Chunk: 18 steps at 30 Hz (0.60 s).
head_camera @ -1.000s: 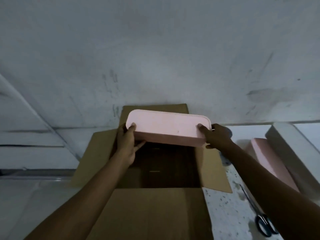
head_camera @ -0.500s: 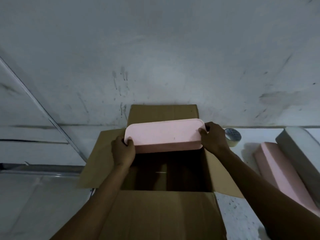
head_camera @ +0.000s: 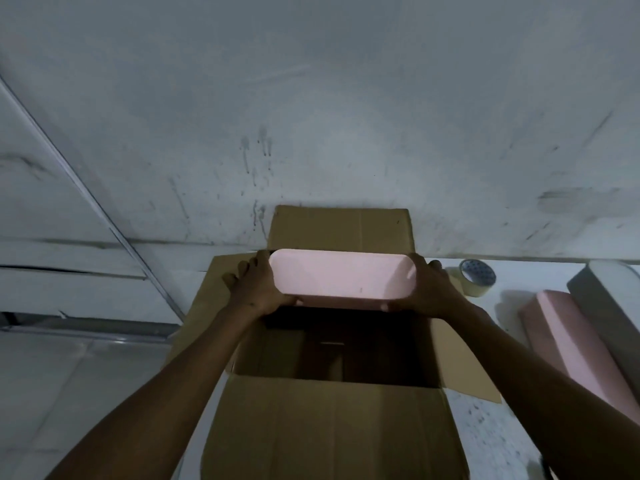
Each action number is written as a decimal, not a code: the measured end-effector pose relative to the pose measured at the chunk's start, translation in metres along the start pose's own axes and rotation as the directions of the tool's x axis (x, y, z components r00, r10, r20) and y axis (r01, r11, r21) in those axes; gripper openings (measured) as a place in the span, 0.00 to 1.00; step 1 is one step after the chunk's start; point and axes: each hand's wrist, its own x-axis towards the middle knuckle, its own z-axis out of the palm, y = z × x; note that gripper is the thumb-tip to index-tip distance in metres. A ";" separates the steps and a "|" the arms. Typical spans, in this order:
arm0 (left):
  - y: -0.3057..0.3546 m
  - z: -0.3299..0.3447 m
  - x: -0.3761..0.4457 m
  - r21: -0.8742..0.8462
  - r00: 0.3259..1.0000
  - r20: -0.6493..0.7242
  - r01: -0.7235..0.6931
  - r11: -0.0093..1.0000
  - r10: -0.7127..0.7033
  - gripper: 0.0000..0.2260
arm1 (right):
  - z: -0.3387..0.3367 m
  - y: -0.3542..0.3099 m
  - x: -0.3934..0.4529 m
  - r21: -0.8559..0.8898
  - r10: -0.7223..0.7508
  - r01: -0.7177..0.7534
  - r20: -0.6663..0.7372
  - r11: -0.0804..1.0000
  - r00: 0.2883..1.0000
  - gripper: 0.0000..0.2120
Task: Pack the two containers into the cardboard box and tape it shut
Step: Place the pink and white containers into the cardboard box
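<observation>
Grey tiled floor point(head_camera: 69, 393) fills the lower left of the frame, with a scuffed pale wall point(head_camera: 311, 98) across the whole upper half. At centre, an open cardboard box point(head_camera: 332, 427) stands with all four flaps spread outward and its dark inside showing. Two bare forearms reach up from the bottom corners toward the far edge of the box opening. On the left, the left hand point(head_camera: 258, 289) grips one short end of a pink container point(head_camera: 341, 280), its fingers wrapped round the end and its thumb curled under the near edge. This long container with rounded ends sits level above the far part of the opening, just in front of the upright far flap. The right hand point(head_camera: 433, 292) clasps the opposite end the same way, fingers curled round it. Just right of that hand, a roll of tape point(head_camera: 476, 277) lies on a white speckled surface point(head_camera: 485, 431). At the right edge, a second pink container point(head_camera: 575, 341) lies against a grey container point(head_camera: 613, 306).
</observation>
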 end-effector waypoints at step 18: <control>0.003 0.020 0.018 0.738 0.950 0.167 -0.298 0.605 0.265 0.42 | 0.052 0.002 0.028 -0.858 -0.156 0.190 0.130 0.477 0.979 0.49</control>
